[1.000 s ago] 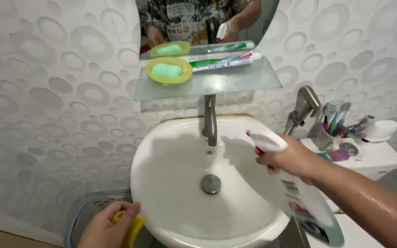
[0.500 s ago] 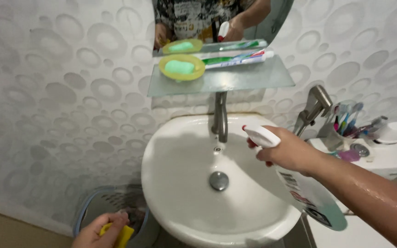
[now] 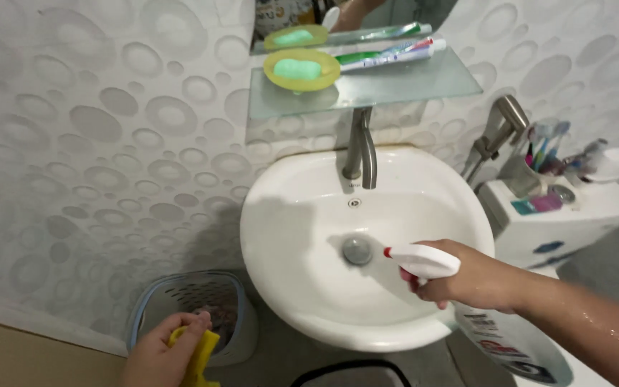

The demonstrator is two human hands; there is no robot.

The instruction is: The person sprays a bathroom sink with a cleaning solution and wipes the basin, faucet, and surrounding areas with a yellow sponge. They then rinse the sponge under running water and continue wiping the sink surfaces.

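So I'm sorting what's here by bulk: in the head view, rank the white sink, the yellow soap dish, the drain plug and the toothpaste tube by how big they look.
1. White sink, by far the largest.
2. Toothpaste tube and yellow soap dish: the tube looks longer, the dish wider, so too close to rank.
3. Drain plug, the smallest.

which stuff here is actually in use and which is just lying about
In use: spray bottle in right hand; yellow sponge in left hand; sink.
Lying about: soap dish, toothpaste tube, toothbrush cup, bin.
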